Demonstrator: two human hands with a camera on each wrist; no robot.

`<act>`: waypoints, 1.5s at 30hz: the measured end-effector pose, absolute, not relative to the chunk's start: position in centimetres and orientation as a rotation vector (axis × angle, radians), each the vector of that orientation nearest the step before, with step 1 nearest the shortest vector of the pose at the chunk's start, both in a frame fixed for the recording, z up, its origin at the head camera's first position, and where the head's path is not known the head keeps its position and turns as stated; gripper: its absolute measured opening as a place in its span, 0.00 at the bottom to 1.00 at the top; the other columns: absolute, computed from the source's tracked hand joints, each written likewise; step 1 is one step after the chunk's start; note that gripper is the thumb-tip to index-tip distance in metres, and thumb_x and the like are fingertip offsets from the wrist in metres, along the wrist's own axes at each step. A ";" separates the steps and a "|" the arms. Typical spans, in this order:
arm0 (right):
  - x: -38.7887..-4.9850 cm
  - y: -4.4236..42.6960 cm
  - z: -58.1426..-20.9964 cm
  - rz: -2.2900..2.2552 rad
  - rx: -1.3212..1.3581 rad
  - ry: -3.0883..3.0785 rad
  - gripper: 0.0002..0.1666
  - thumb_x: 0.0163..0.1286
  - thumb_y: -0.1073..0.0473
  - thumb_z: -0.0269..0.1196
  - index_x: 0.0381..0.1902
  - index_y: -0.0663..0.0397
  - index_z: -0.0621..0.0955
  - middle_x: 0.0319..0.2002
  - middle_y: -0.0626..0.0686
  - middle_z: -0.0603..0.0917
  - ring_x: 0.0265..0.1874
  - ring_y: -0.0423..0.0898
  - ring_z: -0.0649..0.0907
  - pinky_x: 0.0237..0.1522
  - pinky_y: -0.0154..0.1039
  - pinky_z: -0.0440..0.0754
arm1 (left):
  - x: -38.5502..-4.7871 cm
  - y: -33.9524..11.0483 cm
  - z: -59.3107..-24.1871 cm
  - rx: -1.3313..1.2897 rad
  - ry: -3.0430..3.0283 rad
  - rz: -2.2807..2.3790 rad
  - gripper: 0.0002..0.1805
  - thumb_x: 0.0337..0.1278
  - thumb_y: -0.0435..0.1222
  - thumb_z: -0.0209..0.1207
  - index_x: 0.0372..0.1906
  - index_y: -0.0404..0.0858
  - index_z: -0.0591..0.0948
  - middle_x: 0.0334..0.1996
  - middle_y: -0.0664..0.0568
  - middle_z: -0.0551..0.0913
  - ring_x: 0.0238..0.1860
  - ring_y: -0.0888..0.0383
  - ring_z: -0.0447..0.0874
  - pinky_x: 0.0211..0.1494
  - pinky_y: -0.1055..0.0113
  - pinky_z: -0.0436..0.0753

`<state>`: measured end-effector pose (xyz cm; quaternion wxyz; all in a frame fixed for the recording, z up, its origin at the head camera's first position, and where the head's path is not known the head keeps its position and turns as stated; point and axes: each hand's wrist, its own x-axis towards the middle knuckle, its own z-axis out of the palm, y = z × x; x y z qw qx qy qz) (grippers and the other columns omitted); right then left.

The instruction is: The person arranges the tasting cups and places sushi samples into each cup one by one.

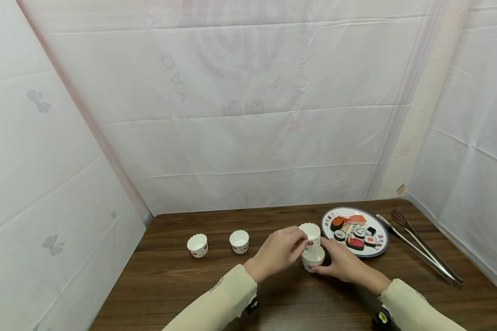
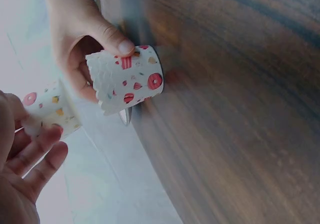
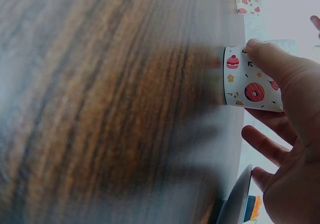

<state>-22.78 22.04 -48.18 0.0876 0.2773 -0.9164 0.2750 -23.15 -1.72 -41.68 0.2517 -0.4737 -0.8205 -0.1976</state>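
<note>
My left hand [image 1: 279,250] pinches a white paper baking cup [image 1: 310,233] with a scalloped rim and red and yellow prints. It is raised just above a stack of similar cups [image 1: 313,260], which stands on the table. Around that lower stack my right hand [image 1: 341,259] curls, thumb on the near side, as the right wrist view shows with the gripped cups [image 3: 252,82]. Several nested rims show on the stack [image 2: 127,79] in the left wrist view, where the lifted cup [image 2: 52,109] is apart from it. Some right fingers lie behind the cups.
Two more baking cups, one at the left [image 1: 198,245] and one nearer the middle [image 1: 239,242], stand on the brown wooden table [image 1: 182,289]. Right of the hands lies an oval plate [image 1: 384,250] with sushi pieces. Metal tongs [image 1: 422,250] rest beyond it, near the right edge.
</note>
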 end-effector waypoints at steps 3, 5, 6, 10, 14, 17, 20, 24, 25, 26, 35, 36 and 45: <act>-22.8 22.0 -48.2 0.800 0.816 -2.734 0.39 0.59 0.39 0.77 0.61 0.53 0.77 0.48 0.48 0.84 0.47 0.46 0.83 0.48 0.48 0.82 | -23.4 -1.9 -41.4 -1.263 -2.213 -0.570 0.03 0.72 0.33 0.61 0.41 0.40 0.84 0.37 0.56 0.84 0.32 0.68 0.77 0.36 0.79 0.75; -22.8 22.0 -48.1 0.793 0.820 -2.725 0.38 0.58 0.40 0.77 0.59 0.54 0.78 0.47 0.48 0.84 0.46 0.45 0.83 0.47 0.47 0.82 | -23.6 -2.1 -41.3 -1.243 -2.211 -0.570 0.03 0.71 0.33 0.61 0.41 0.39 0.84 0.38 0.56 0.84 0.33 0.67 0.78 0.37 0.78 0.77; -22.8 21.9 -48.1 0.793 0.824 -2.720 0.38 0.58 0.40 0.78 0.58 0.54 0.78 0.47 0.48 0.84 0.46 0.45 0.83 0.46 0.47 0.82 | -23.6 -2.2 -41.2 -1.230 -2.215 -0.564 0.03 0.71 0.33 0.61 0.41 0.39 0.84 0.38 0.56 0.84 0.34 0.66 0.79 0.37 0.78 0.77; -22.8 21.9 -48.0 0.783 0.834 -2.704 0.35 0.58 0.42 0.78 0.56 0.53 0.79 0.46 0.47 0.84 0.45 0.44 0.83 0.45 0.46 0.82 | -24.0 -2.5 -41.1 -1.186 -2.222 -0.520 0.02 0.70 0.32 0.62 0.41 0.40 0.85 0.38 0.56 0.85 0.35 0.65 0.82 0.40 0.76 0.80; -22.7 21.9 -48.0 0.774 0.823 -2.707 0.35 0.57 0.41 0.78 0.56 0.51 0.79 0.46 0.46 0.84 0.45 0.44 0.83 0.45 0.47 0.82 | -24.4 -2.9 -41.3 -1.158 -2.265 -0.480 0.03 0.70 0.32 0.63 0.41 0.41 0.86 0.39 0.56 0.85 0.36 0.64 0.83 0.40 0.74 0.81; -22.7 22.0 -48.1 0.770 0.821 -2.717 0.36 0.57 0.42 0.78 0.57 0.51 0.79 0.47 0.47 0.84 0.45 0.45 0.83 0.46 0.47 0.82 | -24.9 -3.2 -41.8 -1.129 -2.312 -0.453 0.03 0.69 0.32 0.64 0.42 0.40 0.86 0.39 0.55 0.86 0.36 0.63 0.85 0.39 0.73 0.82; -22.6 22.1 -48.1 0.776 0.822 -2.732 0.36 0.58 0.42 0.78 0.58 0.50 0.78 0.48 0.47 0.83 0.46 0.46 0.83 0.45 0.48 0.82 | -25.3 -3.5 -42.4 -1.098 -2.343 -0.431 0.04 0.68 0.31 0.64 0.43 0.40 0.86 0.40 0.54 0.87 0.37 0.62 0.86 0.38 0.72 0.83; -22.4 22.1 -48.0 0.787 0.809 -2.749 0.36 0.59 0.41 0.78 0.58 0.49 0.78 0.48 0.47 0.83 0.46 0.46 0.83 0.46 0.48 0.82 | -25.9 -4.0 -43.1 -1.074 -2.364 -0.409 0.04 0.68 0.30 0.64 0.43 0.39 0.87 0.39 0.53 0.87 0.36 0.61 0.87 0.37 0.71 0.83; -22.4 22.1 -48.0 0.785 0.807 -2.751 0.36 0.59 0.41 0.77 0.58 0.49 0.78 0.48 0.47 0.83 0.46 0.46 0.83 0.45 0.48 0.82 | -26.1 -4.1 -43.3 -1.069 -2.368 -0.407 0.04 0.68 0.30 0.64 0.43 0.39 0.87 0.38 0.53 0.87 0.36 0.61 0.86 0.37 0.71 0.83; -22.4 22.1 -48.0 0.783 0.805 -2.750 0.36 0.59 0.41 0.77 0.58 0.49 0.78 0.48 0.48 0.82 0.46 0.47 0.82 0.45 0.48 0.82 | -26.2 -4.2 -43.4 -1.067 -2.374 -0.405 0.05 0.68 0.30 0.63 0.43 0.39 0.87 0.38 0.54 0.87 0.35 0.61 0.86 0.36 0.70 0.83; -22.2 22.4 -48.1 0.771 0.775 -2.759 0.35 0.58 0.40 0.77 0.58 0.47 0.78 0.48 0.47 0.82 0.47 0.46 0.83 0.47 0.49 0.82 | -27.0 -4.4 -44.4 -1.050 -2.423 -0.377 0.04 0.66 0.28 0.63 0.39 0.40 0.82 0.30 0.55 0.85 0.27 0.61 0.80 0.30 0.68 0.78; -22.2 22.4 -48.2 0.774 0.770 -2.762 0.35 0.58 0.40 0.77 0.58 0.47 0.78 0.48 0.46 0.82 0.47 0.46 0.83 0.47 0.49 0.82 | -27.0 -4.4 -44.5 -1.053 -2.433 -0.374 0.04 0.66 0.28 0.63 0.40 0.40 0.82 0.30 0.55 0.85 0.27 0.62 0.80 0.29 0.69 0.78; -22.3 22.6 -48.4 0.773 0.766 -2.751 0.34 0.58 0.40 0.77 0.58 0.45 0.78 0.48 0.44 0.82 0.47 0.44 0.82 0.48 0.48 0.82 | -27.4 -4.2 -45.0 -1.059 -2.514 -0.369 0.03 0.71 0.30 0.60 0.39 0.40 0.82 0.28 0.55 0.83 0.26 0.63 0.77 0.27 0.69 0.75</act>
